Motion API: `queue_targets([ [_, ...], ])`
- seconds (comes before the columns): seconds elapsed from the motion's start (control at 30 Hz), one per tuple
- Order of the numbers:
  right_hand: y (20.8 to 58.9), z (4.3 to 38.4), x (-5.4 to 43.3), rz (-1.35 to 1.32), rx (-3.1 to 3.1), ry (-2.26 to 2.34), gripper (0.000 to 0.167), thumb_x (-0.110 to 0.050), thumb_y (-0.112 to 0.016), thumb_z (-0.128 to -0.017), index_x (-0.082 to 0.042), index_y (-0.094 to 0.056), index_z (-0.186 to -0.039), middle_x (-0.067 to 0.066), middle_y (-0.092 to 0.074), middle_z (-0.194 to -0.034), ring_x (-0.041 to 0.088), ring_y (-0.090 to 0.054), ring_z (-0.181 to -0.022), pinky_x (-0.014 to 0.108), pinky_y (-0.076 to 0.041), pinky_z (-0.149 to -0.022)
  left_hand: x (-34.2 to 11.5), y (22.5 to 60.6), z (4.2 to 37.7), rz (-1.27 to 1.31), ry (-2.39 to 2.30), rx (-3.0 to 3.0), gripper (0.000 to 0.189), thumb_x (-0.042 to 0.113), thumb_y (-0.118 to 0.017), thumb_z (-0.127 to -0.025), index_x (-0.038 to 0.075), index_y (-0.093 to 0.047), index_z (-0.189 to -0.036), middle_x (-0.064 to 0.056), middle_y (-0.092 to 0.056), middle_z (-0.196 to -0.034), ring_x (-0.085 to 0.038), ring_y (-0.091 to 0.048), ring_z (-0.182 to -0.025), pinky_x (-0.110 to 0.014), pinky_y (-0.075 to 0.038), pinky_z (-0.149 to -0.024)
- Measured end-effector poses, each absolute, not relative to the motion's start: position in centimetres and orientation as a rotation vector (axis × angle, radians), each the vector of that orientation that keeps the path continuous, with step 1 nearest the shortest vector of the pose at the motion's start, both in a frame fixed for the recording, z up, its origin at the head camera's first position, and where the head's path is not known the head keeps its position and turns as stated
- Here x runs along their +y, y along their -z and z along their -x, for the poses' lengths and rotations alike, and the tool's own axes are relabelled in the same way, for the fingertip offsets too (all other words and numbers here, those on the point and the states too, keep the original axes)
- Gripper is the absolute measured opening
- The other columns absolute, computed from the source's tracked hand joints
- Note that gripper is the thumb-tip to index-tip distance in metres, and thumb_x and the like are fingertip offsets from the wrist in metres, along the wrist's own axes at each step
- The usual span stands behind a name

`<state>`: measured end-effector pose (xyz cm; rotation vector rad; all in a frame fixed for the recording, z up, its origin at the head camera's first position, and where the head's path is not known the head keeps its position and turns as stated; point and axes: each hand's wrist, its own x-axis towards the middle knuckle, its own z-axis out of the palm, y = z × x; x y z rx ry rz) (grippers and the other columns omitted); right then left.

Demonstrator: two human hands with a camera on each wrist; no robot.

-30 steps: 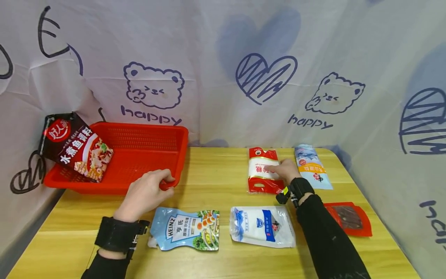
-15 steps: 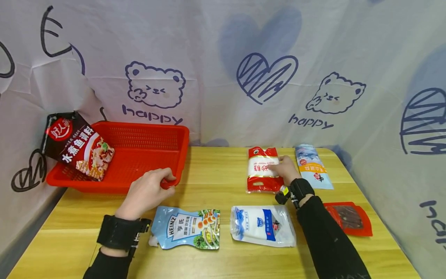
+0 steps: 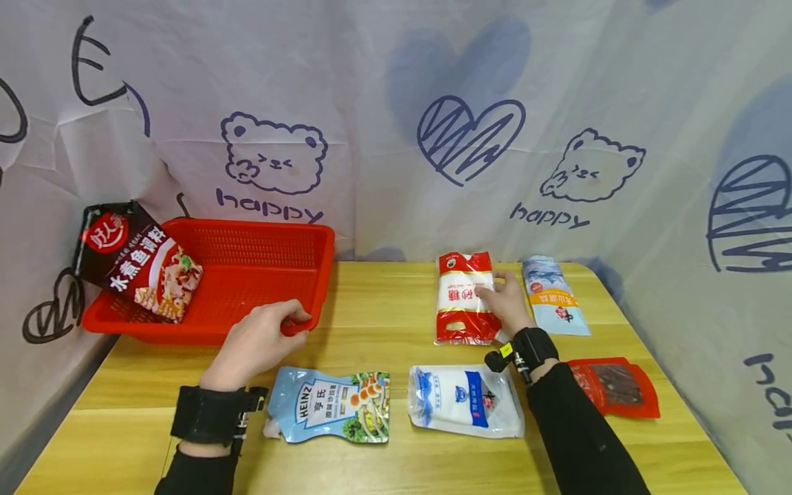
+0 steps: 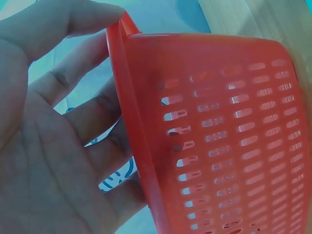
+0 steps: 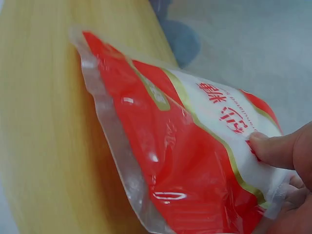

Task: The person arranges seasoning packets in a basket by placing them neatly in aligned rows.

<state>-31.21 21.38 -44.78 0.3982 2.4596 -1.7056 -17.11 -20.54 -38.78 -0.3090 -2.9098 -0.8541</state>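
My right hand [image 3: 507, 302] grips a red and white bag of granulated sugar [image 3: 460, 295] by its right side. In the right wrist view the thumb presses on the front of the sugar bag [image 5: 195, 141], fingers curled beneath it. My left hand [image 3: 262, 337] holds the near right corner of a red plastic basket [image 3: 272, 275]. The left wrist view has the thumb on the basket's rim [image 4: 134, 112], the other fingers behind it. A dark red packet of fish seasoning [image 3: 145, 261] leans inside the basket at its left, sticking out over the rim.
A light blue Heinz pouch [image 3: 331, 405] and a white and blue salt bag [image 3: 467, 401] lie in front on the wooden table [image 3: 371, 330]. A blue and orange packet [image 3: 553, 295] lies at the back right. A red packet with a window [image 3: 619, 387] is partly behind the right sleeve.
The right hand has shifted the sugar bag slightly left, and its far end has risen a little. The left hand stays on the basket.
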Motion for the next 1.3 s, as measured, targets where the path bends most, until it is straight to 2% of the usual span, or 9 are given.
queue_targets([
  [0.3, 43.9, 29.8, 19.8, -0.33, 2.503, 1.838, 0.064, -0.023, -0.065, -0.104, -0.012, -0.031, -0.157, 0.022, -0.048, -0.153, 0.039, -0.058, -0.128, 0.052, -0.051, -0.106, -20.6, 38.7, 17.1, 0.293, 0.882, -2.939, 0.024, 0.015, -0.078, -0.09, 0.013, -0.075, -0.114, -0.008, -0.074, -0.105, -0.023, -0.059, -0.08, -0.033, -0.049, -0.065],
  [0.63, 42.6, 27.8, 17.8, -0.244, 2.485, 2.054, 0.061, -0.032, -0.068, -0.102, -0.02, -0.036, -0.152, 0.007, -0.058, -0.149, 0.03, -0.066, -0.118, 0.046, -0.058, -0.095, -20.7, 38.2, 17.5, 0.267, 0.952, -2.979, 0.024, 0.016, -0.079, -0.09, 0.015, -0.075, -0.114, -0.006, -0.074, -0.109, -0.023, -0.06, -0.088, -0.036, -0.051, -0.071],
  [0.87, 41.4, 26.1, 16.3, -0.105, 2.494, 2.223, 0.055, -0.029, -0.071, -0.1, -0.016, -0.041, -0.145, 0.005, -0.064, -0.142, 0.025, -0.069, -0.111, 0.034, -0.059, -0.091, -20.8, 38.2, 17.5, 0.242, 0.979, -2.981, 0.024, 0.017, -0.078, -0.091, 0.015, -0.075, -0.115, -0.006, -0.074, -0.109, -0.024, -0.06, -0.089, -0.038, -0.052, -0.073],
  [1.03, 40.8, 24.8, 15.1, 0.012, 2.491, 2.341, 0.054, -0.032, -0.072, -0.099, -0.015, -0.044, -0.142, 0.003, -0.067, -0.139, 0.023, -0.072, -0.109, 0.033, -0.06, -0.088, -20.7, 38.0, 17.5, 0.235, 0.967, -2.984, 0.026, 0.015, -0.078, -0.09, 0.014, -0.074, -0.116, -0.007, -0.073, -0.111, -0.025, -0.06, -0.09, -0.041, -0.054, -0.076],
  [1.17, 40.7, 23.8, 14.2, 0.131, 2.465, 2.417, 0.054, -0.034, -0.074, -0.097, -0.017, -0.046, -0.139, -0.001, -0.069, -0.136, 0.023, -0.073, -0.107, 0.035, -0.061, -0.086, -20.3, 38.0, 17.5, 0.252, 0.986, -2.97, 0.031, 0.016, -0.077, -0.092, 0.011, -0.071, -0.122, -0.01, -0.071, -0.117, -0.028, -0.063, -0.097, -0.046, -0.057, -0.082],
  [1.3, 40.4, 22.9, 13.5, 0.261, 2.415, 2.474, 0.052, -0.03, -0.075, -0.097, -0.016, -0.046, -0.138, 0.001, -0.07, -0.134, 0.024, -0.073, -0.107, 0.037, -0.061, -0.086, -19.6, 37.9, 17.6, 0.279, 1.017, -2.895, 0.036, 0.021, -0.075, -0.094, 0.008, -0.067, -0.127, -0.012, -0.066, -0.126, -0.032, -0.063, -0.108, -0.052, -0.056, -0.093],
])
